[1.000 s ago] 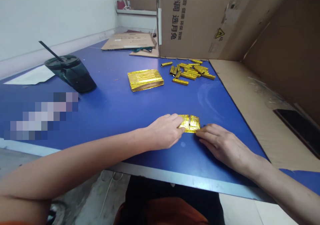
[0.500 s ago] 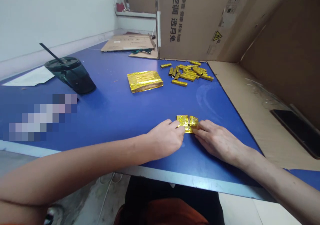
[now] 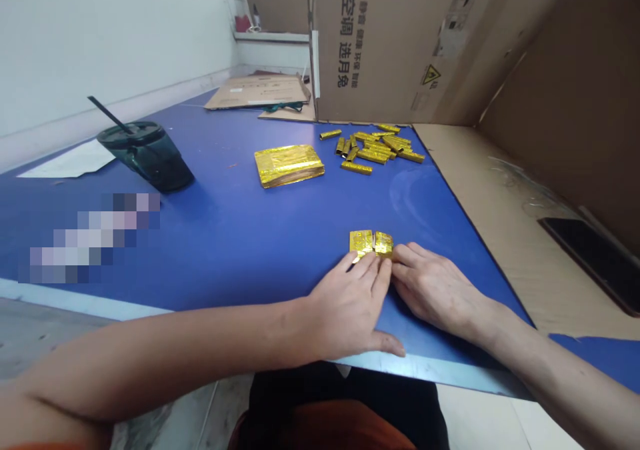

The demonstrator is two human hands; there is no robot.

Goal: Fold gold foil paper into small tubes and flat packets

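Note:
A small sheet of gold foil paper (image 3: 361, 242) lies on the blue table in front of me, its two side flaps folded in and almost meeting along a gap. My left hand (image 3: 353, 303) lies flat over its near edge, fingers stretched out and thumb spread toward me. At the right edge of the paper, my right hand (image 3: 433, 287) is closed, its fingertips pinching the foil; the exact grip is partly hidden. Beyond my hands a stack of gold foil paper (image 3: 290, 165) lies flat. To its right is a loose pile of several folded gold foil strips (image 3: 375, 147).
A dark green cup with a straw (image 3: 155, 157) stands at the left, near a white sheet (image 3: 70, 160) and a blurred-out patch. A large cardboard box (image 3: 380, 50) rises at the back right. A black phone (image 3: 590, 260) lies on cardboard at the right.
My left hand has gone from curled fingers at the foil paper's left side to lying flat across its near edge. My right hand keeps its place at the right edge.

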